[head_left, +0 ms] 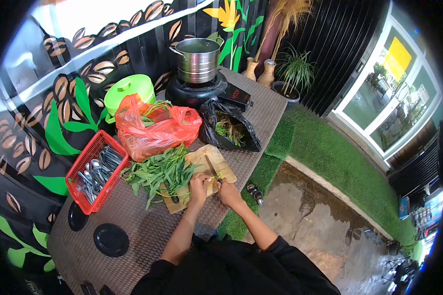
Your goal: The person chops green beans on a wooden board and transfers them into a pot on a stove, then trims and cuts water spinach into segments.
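Note:
In the head view, my right hand [227, 191] is closed around the dark handle of a knife [210, 164], whose blade points away from me over a wooden cutting board [225, 167]. Beside it my left hand [199, 188] has its fingers curled together on green stems near the blade. Small cut green pieces lie by the knife. A loose heap of leafy greens [157, 172], long-leaved like water spinach, covers the board's left side and spills onto the woven-textured table [147, 223]. The exact grip of my left fingertips is partly hidden.
Behind the board are a red plastic bag [155, 129] and a black bag [249, 137] holding plant scraps. A steel pot [198, 64] stands on a portable stove [187, 93], near a green lidded pot [128, 91]. A red basket [86, 164] of cutlery and black discs [111, 240] are left.

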A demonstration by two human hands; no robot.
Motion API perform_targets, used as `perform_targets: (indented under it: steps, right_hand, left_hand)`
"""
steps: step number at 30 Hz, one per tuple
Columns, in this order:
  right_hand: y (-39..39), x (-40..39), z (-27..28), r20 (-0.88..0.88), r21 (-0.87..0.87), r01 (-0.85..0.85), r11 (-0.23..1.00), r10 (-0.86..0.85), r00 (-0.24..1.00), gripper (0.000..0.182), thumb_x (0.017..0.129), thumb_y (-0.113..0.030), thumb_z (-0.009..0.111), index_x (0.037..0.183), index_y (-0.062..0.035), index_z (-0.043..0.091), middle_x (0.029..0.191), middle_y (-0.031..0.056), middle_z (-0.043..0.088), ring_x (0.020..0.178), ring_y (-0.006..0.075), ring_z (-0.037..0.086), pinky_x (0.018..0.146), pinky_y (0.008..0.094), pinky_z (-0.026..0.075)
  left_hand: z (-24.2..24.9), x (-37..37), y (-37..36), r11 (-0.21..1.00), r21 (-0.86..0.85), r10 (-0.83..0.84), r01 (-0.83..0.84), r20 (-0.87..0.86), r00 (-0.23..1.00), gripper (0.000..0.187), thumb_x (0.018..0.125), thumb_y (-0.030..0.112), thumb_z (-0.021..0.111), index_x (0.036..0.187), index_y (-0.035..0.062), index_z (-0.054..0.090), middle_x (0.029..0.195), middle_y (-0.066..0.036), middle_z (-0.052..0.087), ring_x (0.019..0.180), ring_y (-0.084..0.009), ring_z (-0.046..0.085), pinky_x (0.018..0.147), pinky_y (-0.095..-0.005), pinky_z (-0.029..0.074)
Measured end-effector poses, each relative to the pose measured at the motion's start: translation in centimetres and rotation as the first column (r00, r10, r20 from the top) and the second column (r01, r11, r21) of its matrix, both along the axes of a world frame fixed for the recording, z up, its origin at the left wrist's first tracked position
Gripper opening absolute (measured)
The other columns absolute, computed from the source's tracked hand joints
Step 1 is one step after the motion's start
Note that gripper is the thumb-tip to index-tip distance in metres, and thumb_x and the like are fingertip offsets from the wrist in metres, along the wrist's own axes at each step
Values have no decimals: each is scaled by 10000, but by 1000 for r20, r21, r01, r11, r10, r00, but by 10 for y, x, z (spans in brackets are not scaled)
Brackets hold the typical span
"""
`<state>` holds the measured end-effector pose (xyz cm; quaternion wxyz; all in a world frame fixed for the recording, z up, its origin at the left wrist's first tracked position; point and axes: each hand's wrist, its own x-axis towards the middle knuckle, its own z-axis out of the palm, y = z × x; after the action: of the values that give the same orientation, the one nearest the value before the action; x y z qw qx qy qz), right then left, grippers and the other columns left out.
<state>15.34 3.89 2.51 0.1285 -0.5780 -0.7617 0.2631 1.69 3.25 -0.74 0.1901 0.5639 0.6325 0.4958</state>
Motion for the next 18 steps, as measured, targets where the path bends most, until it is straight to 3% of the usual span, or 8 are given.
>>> perform_targets:
  steps: [2,4,9,12,14,18]
  right_hand:
    - [-7,-3,4,15,7,-13,1000,13,1000,370,939,-331,377,1019,26,433,803,286,610,773,461,600,676,532,483]
    - [-19,-14,4,79,-68,115,991,-110,991,366,940,-331,374,994,26,434,827,295,606,776,462,600,674,529,484]
    - [1,-16,-1,32,-109,108,988,-106,994,394,931,-341,388,1050,32,427,853,281,614,814,445,609,712,514,488]
    - [-5,-15,-2,6,-46,57,997,-57,998,389,931,-340,385,1055,26,426,850,283,614,804,444,611,710,519,487]
    - [-21,-21,2,49,-101,145,984,-140,989,392,939,-351,370,1010,30,431,840,307,594,814,465,591,690,523,482]
    - [-2,-27,-5,1,-79,131,988,-132,991,396,939,-351,365,1046,27,411,852,311,595,809,472,589,697,531,476]
  left_hand:
    - [3,1,-1,999,41,8,-8,-17,1000,102,708,11,622,796,-28,656,816,-161,602,817,-334,561,765,-390,440]
    - [5,0,-1,999,36,15,-13,-45,999,93,711,12,620,788,-26,656,815,-157,604,821,-332,559,765,-390,441]
    - [5,1,-3,1000,20,16,-15,-48,999,82,718,8,612,778,-20,659,813,-152,608,833,-326,552,768,-394,439]
    - [7,0,-1,1000,10,19,-19,-32,999,85,721,18,614,781,-22,660,815,-156,609,838,-326,547,772,-397,436]
    - [3,-1,0,1000,29,4,-4,-12,1000,95,721,25,619,791,-24,662,812,-159,609,836,-326,545,774,-398,434]
    - [7,1,-3,1000,0,16,-16,-53,998,88,729,22,619,790,-27,659,809,-160,607,832,-324,545,766,-397,434]
